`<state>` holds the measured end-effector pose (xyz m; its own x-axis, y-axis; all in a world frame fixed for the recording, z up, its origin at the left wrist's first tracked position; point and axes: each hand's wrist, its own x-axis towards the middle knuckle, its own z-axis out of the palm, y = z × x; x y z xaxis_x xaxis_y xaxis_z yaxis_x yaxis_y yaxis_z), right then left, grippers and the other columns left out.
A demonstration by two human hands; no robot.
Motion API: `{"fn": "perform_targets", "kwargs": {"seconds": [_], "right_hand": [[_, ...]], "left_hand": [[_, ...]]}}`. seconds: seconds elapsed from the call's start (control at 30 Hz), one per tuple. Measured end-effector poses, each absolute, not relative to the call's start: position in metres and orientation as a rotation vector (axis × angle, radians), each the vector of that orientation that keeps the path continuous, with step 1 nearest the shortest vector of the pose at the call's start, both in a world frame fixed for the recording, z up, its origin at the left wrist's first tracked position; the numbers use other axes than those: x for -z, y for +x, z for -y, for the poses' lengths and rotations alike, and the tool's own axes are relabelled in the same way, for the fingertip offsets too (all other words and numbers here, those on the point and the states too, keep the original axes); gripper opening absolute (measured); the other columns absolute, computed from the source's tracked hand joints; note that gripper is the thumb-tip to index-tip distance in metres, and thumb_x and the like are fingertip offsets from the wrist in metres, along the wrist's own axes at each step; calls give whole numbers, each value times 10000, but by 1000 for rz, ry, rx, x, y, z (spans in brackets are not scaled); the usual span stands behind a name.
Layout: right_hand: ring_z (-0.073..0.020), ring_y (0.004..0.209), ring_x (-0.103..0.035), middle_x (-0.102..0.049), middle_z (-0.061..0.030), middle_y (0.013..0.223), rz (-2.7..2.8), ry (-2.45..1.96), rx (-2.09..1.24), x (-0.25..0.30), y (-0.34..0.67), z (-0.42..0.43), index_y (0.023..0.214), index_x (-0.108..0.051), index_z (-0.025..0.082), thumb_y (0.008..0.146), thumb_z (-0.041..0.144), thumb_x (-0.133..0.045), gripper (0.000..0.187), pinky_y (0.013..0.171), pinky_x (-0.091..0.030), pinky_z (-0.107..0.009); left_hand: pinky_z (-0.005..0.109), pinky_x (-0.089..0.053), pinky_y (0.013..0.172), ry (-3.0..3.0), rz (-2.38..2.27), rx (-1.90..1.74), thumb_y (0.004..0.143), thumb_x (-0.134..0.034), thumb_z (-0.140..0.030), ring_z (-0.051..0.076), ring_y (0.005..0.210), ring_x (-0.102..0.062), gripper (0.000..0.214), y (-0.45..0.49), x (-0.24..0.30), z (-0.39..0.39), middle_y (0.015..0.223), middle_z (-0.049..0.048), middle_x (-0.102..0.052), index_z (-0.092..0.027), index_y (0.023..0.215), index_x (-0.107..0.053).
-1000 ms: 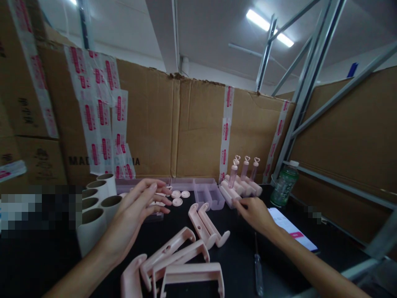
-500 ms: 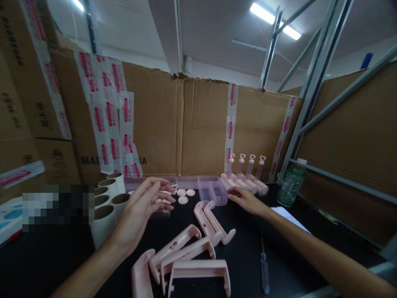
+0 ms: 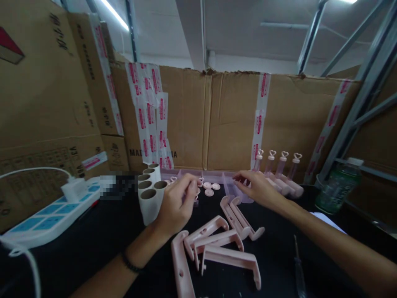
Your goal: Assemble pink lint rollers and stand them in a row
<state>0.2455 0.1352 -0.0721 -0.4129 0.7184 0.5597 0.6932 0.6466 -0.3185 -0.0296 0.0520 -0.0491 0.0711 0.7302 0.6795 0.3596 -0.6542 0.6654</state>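
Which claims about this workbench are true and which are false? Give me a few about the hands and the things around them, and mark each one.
1. The green bottle stands at the right end of the black table. True.
2. The right hand grips the screwdriver. False: the screwdriver lies on the table beside the forearm, and the right hand reaches to the clear tray at the back.
3. Several pink brackets lie loose on the table, nearer the person than both hands. True.
4. The white tubes lie on their sides. False: they stand upright with open ends up, next to the left hand.
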Motion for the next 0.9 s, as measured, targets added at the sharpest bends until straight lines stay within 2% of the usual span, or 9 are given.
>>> {"fn": "perform_targets", "kwargs": {"seconds": [0.1,0.2,0.27,0.33,0.43,0.53,0.7,0.9], "right_hand": [[-193,927,-671,-744,-66,998,2387,-1063,13,66,207,-144,1039,-722,184,918,217,-599,176,829,-479,-289],[-211,995,-688,-759,-65,1040,2590,-1170,40,68,181,-157,1009,-753,209,875,208,-642,175,841,-473,-272],[-231,957,-713,-773,-76,1012,2616,-1263,25,73,170,-167,986,-771,211,858,289,-680,175,791,-485,-273],[-271,921,-730,-781,-114,974,2583,-1370,25,79,162,-174,973,-781,187,849,412,-696,270,747,-499,-296],[-343,947,-733,-776,-191,973,2517,-1533,54,88,152,-177,973,-785,135,838,533,-679,434,745,-521,-350],[-367,1008,-721,-766,-220,1035,2484,-1618,71,93,145,-176,994,-783,120,837,561,-669,482,782,-534,-378],[-340,1081,-700,-764,-196,1094,2468,-1638,69,97,139,-176,1021,-781,140,863,535,-638,449,847,-527,-368],[-352,992,-725,-767,-236,1010,2378,-1570,90,97,138,-172,938,-777,98,853,349,-618,309,793,-514,-362]], "left_hand": [[363,-444,819,2421,-1345,-1508,858,-591,-398,252,768,-614,215,-46,31,-46,766,82,-682,-234,760,-689],[357,-416,734,2564,-2025,-1212,902,-504,-526,273,712,-624,352,-67,5,-41,697,78,-653,-237,800,-677],[375,-398,673,2407,-2494,-909,870,-462,-693,327,670,-641,522,-82,-8,-37,663,112,-647,-227,767,-674],[393,-387,634,2245,-2667,-617,819,-405,-821,382,668,-658,669,-96,-12,-33,677,164,-666,-219,688,-665],[399,-385,603,2155,-2680,-504,749,-446,-880,413,685,-670,708,-113,-2,-28,705,205,-690,-218,621,-664],[373,-372,568,2158,-2597,-572,715,-541,-850,358,595,-652,650,-122,18,-27,640,169,-678,-227,561,-647],[346,-335,553,2130,-2574,-740,787,-548,-747,337,605,-674,551,-127,41,-31,653,164,-706,-225,666,-678],[338,-345,579,1943,-2373,-993,763,-627,-695,319,634,-665,461,-132,42,-23,669,112,-703,-239,697,-636]]}}
